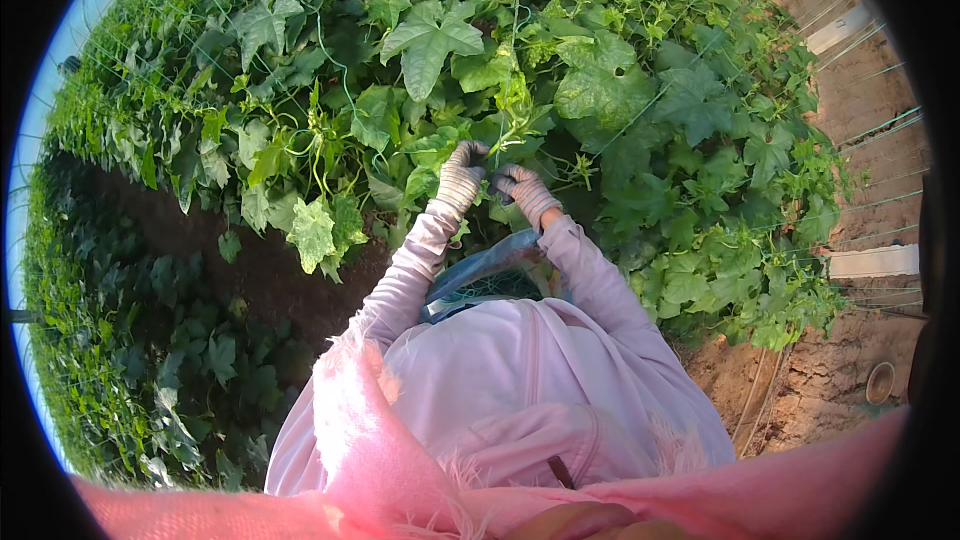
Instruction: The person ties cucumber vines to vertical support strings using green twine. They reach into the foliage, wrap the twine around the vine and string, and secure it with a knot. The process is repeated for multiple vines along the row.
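Both of my hands wear striped, grey-palmed work gloves and are at a climbing vine's shoot tip (514,127), beside a thin vertical string (516,30). My left hand (463,169) has its fingers curled at the lower left of the pale green stem. Just below and to the right, my right hand (523,190) is bent inward with its fingertips close together, near the string's lower part. Whether either hand grips the stem or the string is too small to tell. Below my wrists a blue bag (480,266) hangs open at my waist, with green twine (499,285) inside.
Dense lobed leaves (435,45) and green strings surround my hands. Another leafy row (180,360) stands at the left beyond a shaded soil path (255,270). At the right lie bare soil (862,217), pale blocks (874,261) and a small round bowl-like object (880,382).
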`<move>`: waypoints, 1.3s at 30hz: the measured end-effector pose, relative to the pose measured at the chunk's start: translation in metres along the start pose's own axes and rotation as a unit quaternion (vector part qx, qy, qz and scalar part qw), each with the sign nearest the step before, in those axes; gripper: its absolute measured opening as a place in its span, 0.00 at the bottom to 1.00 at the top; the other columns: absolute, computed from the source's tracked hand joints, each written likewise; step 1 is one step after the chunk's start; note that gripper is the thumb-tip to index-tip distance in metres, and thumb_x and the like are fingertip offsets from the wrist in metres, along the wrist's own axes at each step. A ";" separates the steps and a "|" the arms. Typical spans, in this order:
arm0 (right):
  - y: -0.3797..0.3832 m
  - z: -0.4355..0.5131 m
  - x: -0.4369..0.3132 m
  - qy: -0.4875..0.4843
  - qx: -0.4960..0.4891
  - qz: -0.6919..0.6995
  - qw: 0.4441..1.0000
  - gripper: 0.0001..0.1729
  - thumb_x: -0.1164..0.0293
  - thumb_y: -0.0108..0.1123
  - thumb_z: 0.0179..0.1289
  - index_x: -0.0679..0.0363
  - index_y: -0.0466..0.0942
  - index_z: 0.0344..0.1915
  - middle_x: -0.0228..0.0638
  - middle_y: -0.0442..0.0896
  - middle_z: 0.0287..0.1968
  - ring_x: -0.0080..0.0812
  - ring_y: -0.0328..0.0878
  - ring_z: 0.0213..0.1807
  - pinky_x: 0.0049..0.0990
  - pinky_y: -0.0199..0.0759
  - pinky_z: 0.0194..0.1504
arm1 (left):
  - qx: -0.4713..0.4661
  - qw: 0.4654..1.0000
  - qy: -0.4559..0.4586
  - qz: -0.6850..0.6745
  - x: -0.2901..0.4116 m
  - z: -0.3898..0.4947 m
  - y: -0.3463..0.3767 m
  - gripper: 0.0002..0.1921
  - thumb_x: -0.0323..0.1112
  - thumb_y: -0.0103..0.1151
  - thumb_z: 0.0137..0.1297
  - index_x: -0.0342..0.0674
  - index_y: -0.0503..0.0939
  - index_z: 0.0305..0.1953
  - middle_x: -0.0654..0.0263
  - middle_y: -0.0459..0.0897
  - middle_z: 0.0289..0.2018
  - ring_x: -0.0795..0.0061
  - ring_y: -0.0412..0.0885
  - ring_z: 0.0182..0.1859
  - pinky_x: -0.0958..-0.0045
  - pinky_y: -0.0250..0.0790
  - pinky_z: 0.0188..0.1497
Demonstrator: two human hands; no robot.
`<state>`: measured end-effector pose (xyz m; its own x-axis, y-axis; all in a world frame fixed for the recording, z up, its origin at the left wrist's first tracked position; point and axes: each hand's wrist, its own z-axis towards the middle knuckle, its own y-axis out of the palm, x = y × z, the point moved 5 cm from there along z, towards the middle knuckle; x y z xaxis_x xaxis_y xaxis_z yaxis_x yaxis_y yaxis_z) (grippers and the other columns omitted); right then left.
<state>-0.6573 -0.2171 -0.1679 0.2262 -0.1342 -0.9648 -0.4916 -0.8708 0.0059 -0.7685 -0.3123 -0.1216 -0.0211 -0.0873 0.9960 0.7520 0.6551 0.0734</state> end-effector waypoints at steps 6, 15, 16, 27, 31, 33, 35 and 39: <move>-0.019 -0.001 -0.020 -0.003 0.085 -0.393 0.916 0.22 0.57 0.65 0.51 0.58 0.80 0.43 0.44 0.82 0.38 0.46 0.78 0.41 0.35 0.72 0.44 | -0.029 0.998 -0.060 0.021 -0.022 -0.011 0.014 0.06 0.26 0.58 0.59 0.34 0.76 0.38 0.71 0.78 0.30 0.82 0.73 0.34 0.78 0.67 0.39; -0.038 0.019 -0.049 0.066 0.100 -0.433 0.893 0.19 0.58 0.65 0.51 0.63 0.80 0.35 0.52 0.81 0.36 0.48 0.77 0.34 0.33 0.71 0.39 | 0.014 0.969 -0.167 -0.184 -0.028 -0.008 0.011 0.08 0.28 0.56 0.63 0.35 0.77 0.43 0.71 0.79 0.32 0.81 0.74 0.33 0.78 0.71 0.35; -0.039 0.027 -0.041 -0.017 0.098 -0.315 0.944 0.20 0.58 0.65 0.52 0.64 0.79 0.36 0.53 0.81 0.36 0.46 0.77 0.32 0.31 0.71 0.37 | -0.003 0.968 -0.175 -0.181 -0.025 -0.005 0.014 0.14 0.26 0.54 0.64 0.36 0.73 0.51 0.71 0.79 0.36 0.79 0.76 0.34 0.76 0.74 0.35; -0.005 0.008 -0.063 -0.297 -0.025 -0.533 0.792 0.15 0.69 0.53 0.61 0.61 0.74 0.48 0.41 0.79 0.47 0.34 0.75 0.47 0.30 0.67 0.52 | -0.046 0.970 -0.210 -0.116 -0.010 0.000 0.009 0.28 0.35 0.63 0.58 0.39 0.67 0.58 0.69 0.78 0.43 0.77 0.76 0.41 0.77 0.75 0.39; -0.002 0.012 -0.060 -0.252 -0.005 -0.477 0.842 0.16 0.68 0.46 0.66 0.60 0.72 0.51 0.40 0.77 0.51 0.35 0.74 0.50 0.31 0.65 0.56 | 0.039 0.986 -0.091 -0.138 -0.004 0.001 -0.004 0.22 0.24 0.55 0.62 0.37 0.66 0.58 0.64 0.77 0.44 0.74 0.76 0.43 0.72 0.77 0.35; -0.001 0.023 -0.051 -0.248 0.015 -0.468 0.848 0.17 0.67 0.42 0.68 0.59 0.72 0.52 0.40 0.77 0.52 0.35 0.73 0.52 0.32 0.64 0.59 | 0.043 0.991 -0.060 -0.116 -0.001 0.003 -0.002 0.23 0.20 0.50 0.62 0.37 0.66 0.59 0.64 0.76 0.46 0.74 0.75 0.44 0.73 0.76 0.38; -0.007 0.036 -0.026 -0.339 0.079 -0.511 0.786 0.17 0.67 0.40 0.68 0.59 0.73 0.51 0.40 0.77 0.51 0.37 0.73 0.53 0.32 0.63 0.59 | 0.043 0.994 -0.029 -0.093 0.001 0.011 0.004 0.23 0.16 0.45 0.62 0.37 0.65 0.60 0.63 0.75 0.49 0.74 0.75 0.45 0.75 0.74 0.40; -0.010 0.051 -0.013 -0.181 0.024 -0.584 0.791 0.17 0.64 0.45 0.65 0.58 0.76 0.48 0.41 0.79 0.47 0.42 0.74 0.51 0.34 0.65 0.56 | 0.101 0.985 -0.027 0.137 -0.008 0.018 -0.001 0.18 0.27 0.49 0.65 0.44 0.70 0.56 0.51 0.82 0.35 0.59 0.80 0.34 0.67 0.71 0.38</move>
<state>-0.6980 -0.1821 -0.1689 0.2976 0.9006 -0.3167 -0.1586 -0.2805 -0.9467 -0.7810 -0.2992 -0.1287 0.1249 0.1492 0.9809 0.5885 0.7848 -0.1943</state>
